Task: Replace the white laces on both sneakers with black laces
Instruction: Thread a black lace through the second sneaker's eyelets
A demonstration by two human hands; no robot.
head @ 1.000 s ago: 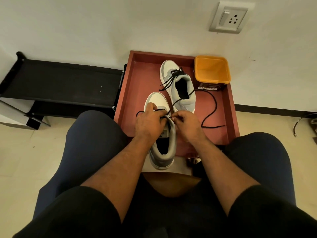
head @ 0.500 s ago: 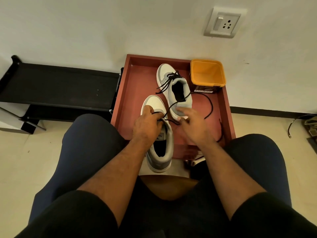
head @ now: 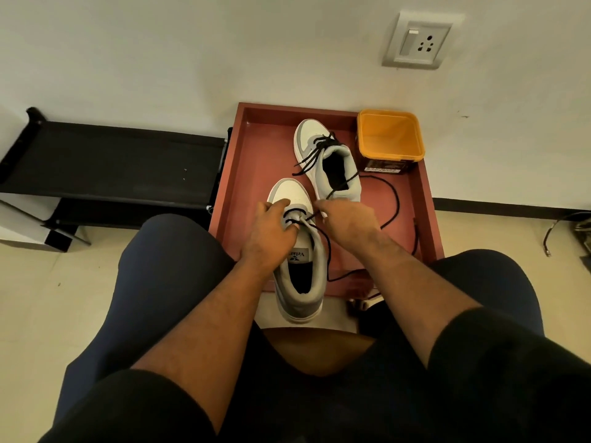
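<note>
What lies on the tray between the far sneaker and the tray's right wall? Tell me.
In the head view, the orange tub stands there at the back; nearer, a loose black lace loops over the bare red tray floor beside the far sneaker.

Square orange plastic tub [head: 390, 133], open-topped, dark printed label on its near side; stands in the far right corner of the tray. Shallow reddish-brown rectangular tray [head: 256, 167] with raised rim, set against the wall. Low black shelf rack [head: 108, 161], flat dark top, just left of the tray, along the same wall. White wall-mounted switch and socket plate [head: 419, 41], above and right of the tray. Dark skirting strip [head: 499, 207] at the wall's foot, right side. Dark cable [head: 556, 228] lying on the pale tiled floor [head: 48, 298] at far right.
</note>
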